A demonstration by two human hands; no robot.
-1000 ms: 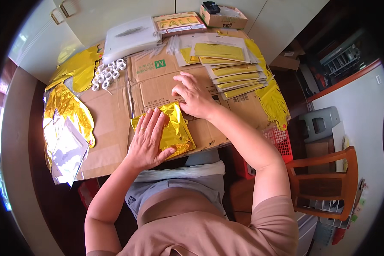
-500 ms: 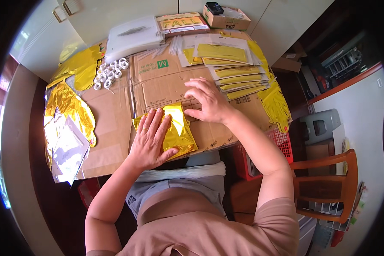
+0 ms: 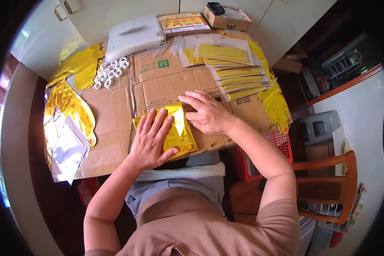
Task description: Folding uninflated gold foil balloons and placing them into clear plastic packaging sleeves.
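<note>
A folded piece of shiny gold foil (image 3: pixel 181 133), likely a foil balloon, lies near the front edge of the cardboard-covered table. My left hand (image 3: pixel 151 138) presses flat on its left part, fingers stretched and slightly spread, a ring on one finger. At the foil's upper right edge is my right hand (image 3: pixel 210 115), palm down with the index finger reaching left and the other fingers bent. Nothing shows in its grasp. Whether its fingertips touch the foil or the cardboard (image 3: pixel 111 136) cannot be made out.
Gold foil sheets (image 3: pixel 70 100) and a silver piece (image 3: pixel 68 149) lie left. White ribbon rolls (image 3: pixel 111 72), clear bags (image 3: pixel 134 36), straws (image 3: pixel 177 45) and a small box (image 3: pixel 227 18) stand behind. Bagged gold packs (image 3: pixel 239 79) are stacked right. A wooden chair (image 3: pixel 350 183) stands right.
My right hand has dropped slightly toward me and its fingers have bent in, close to the foil's edge. My left hand stays flat on the foil, its fingers a little more spread.
</note>
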